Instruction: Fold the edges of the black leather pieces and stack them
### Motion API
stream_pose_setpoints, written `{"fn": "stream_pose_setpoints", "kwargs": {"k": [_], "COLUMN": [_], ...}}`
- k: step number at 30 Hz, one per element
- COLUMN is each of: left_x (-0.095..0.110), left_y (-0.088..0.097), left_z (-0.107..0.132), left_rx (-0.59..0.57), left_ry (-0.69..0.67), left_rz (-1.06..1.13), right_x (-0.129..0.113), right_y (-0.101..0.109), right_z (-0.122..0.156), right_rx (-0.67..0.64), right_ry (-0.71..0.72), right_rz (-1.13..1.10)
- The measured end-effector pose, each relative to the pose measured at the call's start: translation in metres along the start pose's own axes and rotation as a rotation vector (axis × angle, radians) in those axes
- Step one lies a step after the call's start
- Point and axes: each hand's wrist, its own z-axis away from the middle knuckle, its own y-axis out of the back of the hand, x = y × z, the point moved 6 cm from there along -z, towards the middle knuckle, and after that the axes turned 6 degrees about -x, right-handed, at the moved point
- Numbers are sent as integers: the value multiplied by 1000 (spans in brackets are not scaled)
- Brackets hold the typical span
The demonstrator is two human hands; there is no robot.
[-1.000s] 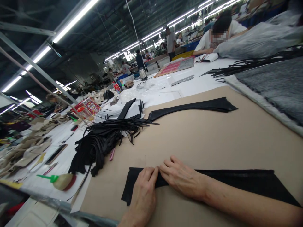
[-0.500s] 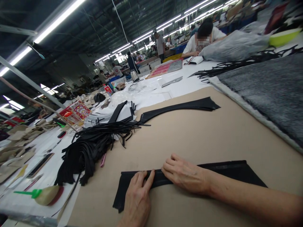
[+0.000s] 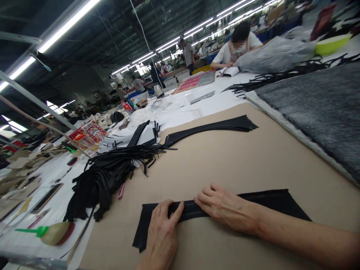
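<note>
A long black leather piece (image 3: 270,202) lies flat on the tan cardboard sheet (image 3: 242,161) near the front edge. My left hand (image 3: 161,234) lies on its left end, fingers stretched out and pressing down. My right hand (image 3: 226,208) rests on the piece's upper edge near the middle, fingers flat and together, pressing along a fold. Neither hand grips anything. A second curved black leather strip (image 3: 210,128) lies farther back on the cardboard.
A heap of thin black strips (image 3: 109,174) sits left of the cardboard. A green-handled brush (image 3: 50,232) and a phone (image 3: 46,198) lie at the far left. Grey felt (image 3: 317,108) covers the right side. Other people work at the far tables.
The view has shifted slightly. My left hand has slid a little down and left along the piece, while my right hand has moved a little right along the fold.
</note>
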Motion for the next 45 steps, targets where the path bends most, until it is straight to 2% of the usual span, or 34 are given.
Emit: {"fn": "stream_pose_setpoints", "kwargs": {"k": [4,7,10,15,21,28,31,35,41,45], "left_x": [14,29,38,38,36,33,33,44,76,76], "left_y": [4,1,-3,-6,-15,-18,-13,-2,-2,0], "left_z": [-12,-19,-20,-18,-18,-15,-18,-30,-45,-45], "left_rx": [64,94,112,107,8,22,36,77,112,60], "left_ry": [-25,-89,-141,-186,-183,-213,-167,-140,-278,-301], "left_rz": [87,198,201,131,75,30,44,99,243,250], "right_x": [0,0,0,7,20,26,26,26,27,26], "right_y": [3,3,1,2,4,6,8,7,8,7], "right_z": [0,0,0,9,34,52,54,55,56,56], "right_rx": [-2,-1,-6,23,4,-47,-38,-19,-22,-6], "right_ry": [-21,-38,-31,37,49,8,1,-7,-18,-11], "right_rz": [0,2,-11,-7,-12,-7,-29,-53,-43,-70]}}
